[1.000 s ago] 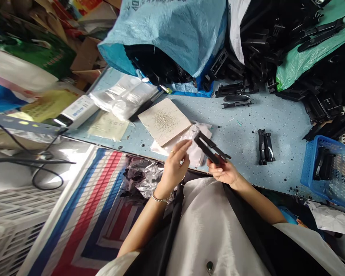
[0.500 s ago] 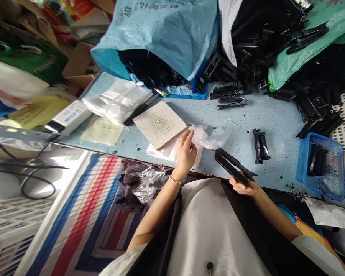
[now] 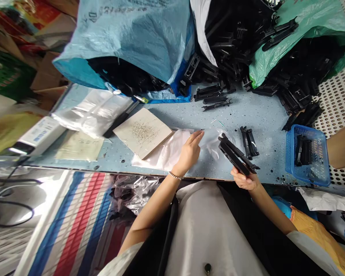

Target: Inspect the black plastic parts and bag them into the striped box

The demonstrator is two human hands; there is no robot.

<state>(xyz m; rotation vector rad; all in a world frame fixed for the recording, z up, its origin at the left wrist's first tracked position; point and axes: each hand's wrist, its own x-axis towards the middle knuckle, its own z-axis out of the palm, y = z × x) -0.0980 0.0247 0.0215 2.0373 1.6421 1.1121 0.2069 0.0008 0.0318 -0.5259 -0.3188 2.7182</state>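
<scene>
My left hand (image 3: 189, 151) reaches over the front of the table, its fingers close together at the edge of a thin clear plastic bag (image 3: 214, 145). What its fingertips grip is partly hidden. My right hand (image 3: 245, 178) is closed around the lower end of a long black plastic part (image 3: 235, 154), which tilts up toward the bag. The part's upper end overlaps the bag's right side in view. Left of my left hand, a stack of pinkish clear bags (image 3: 161, 159) lies partly under a square pale tile (image 3: 143, 132) with small grains on it.
Two similar black parts (image 3: 249, 142) lie to the right. A blue basket (image 3: 293, 161) holds black parts, with another person's arm (image 3: 343, 145) beside it. Behind stand a blue sack (image 3: 132, 34) and a green bag (image 3: 258, 65) of black parts. Packed clear bags (image 3: 94, 111) lie left.
My left hand has moved right, away from the tile, with the clear plastic beside it. The black part in my right hand has turned and risen slightly. The whole view has shifted.
</scene>
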